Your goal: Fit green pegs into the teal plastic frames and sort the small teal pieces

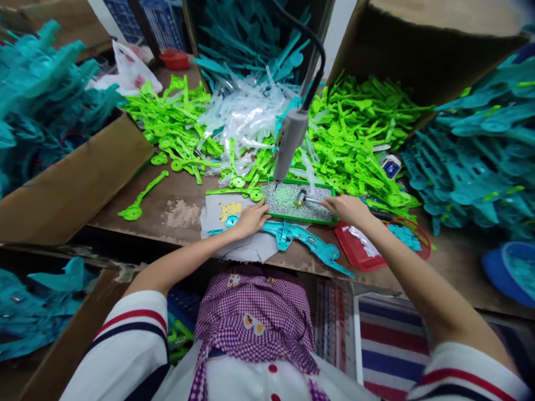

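Note:
My left hand (249, 219) rests on a grey cloth (234, 234), fingers curled against the left edge of a green-rimmed tray of small screws (330, 220). Beside it lies a teal plastic part (307, 242) with a round teal piece (231, 220) under the hand's edge. My right hand (349, 209) lies at the tray's right side and pinches a small metal tool (301, 198) that lies over the screws. A grey electric screwdriver (290, 142) hangs on a black cable above the tray.
Heaps of bright green plastic parts (355, 128) and clear parts (246, 114) cover the table's far side. Cardboard boxes of teal parts (480, 156) stand left, right and behind. A red tray (355, 250) and a blue bowl (507, 273) sit at the right.

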`<state>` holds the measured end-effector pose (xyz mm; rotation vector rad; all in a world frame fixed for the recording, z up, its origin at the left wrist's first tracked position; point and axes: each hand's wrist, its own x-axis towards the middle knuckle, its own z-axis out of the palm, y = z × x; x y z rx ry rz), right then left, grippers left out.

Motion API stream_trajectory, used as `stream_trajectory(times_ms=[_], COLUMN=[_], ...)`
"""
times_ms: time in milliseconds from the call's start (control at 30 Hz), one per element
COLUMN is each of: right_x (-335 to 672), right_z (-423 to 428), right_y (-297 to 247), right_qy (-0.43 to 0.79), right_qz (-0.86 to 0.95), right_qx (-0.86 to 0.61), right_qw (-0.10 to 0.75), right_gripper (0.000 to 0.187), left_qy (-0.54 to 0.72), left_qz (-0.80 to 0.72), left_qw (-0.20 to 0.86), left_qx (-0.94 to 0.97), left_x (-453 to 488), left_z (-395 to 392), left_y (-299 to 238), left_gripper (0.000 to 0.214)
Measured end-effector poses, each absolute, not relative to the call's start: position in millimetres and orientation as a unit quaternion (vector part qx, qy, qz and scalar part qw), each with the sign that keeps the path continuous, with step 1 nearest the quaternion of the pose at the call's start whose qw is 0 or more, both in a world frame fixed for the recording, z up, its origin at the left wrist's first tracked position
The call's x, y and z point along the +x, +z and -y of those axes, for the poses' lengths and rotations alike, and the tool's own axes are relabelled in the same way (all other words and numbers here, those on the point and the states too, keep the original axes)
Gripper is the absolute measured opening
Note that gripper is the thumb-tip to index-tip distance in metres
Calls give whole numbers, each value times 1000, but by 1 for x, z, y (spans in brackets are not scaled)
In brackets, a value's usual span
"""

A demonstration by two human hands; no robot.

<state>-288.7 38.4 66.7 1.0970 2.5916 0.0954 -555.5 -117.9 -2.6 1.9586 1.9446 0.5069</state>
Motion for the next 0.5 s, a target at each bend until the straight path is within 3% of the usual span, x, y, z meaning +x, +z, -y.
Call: stream_trajectory(times_ms=[333, 500], right_x=[-353, -295], right_z=[-21, -41], right_y=[51, 67], right_qy=[-2, 38], right_qz=[-919, -895], right_qx=[368, 415], right_qw=[141, 161], right_gripper=[63, 58], left_qy=[177, 169], left_qz=[-685, -685], left_qw=[162, 156], left_qx=[688, 691], left_x=[-557, -556], left_z=[119, 120], left_y=[-4, -3], left_gripper=[8, 9])
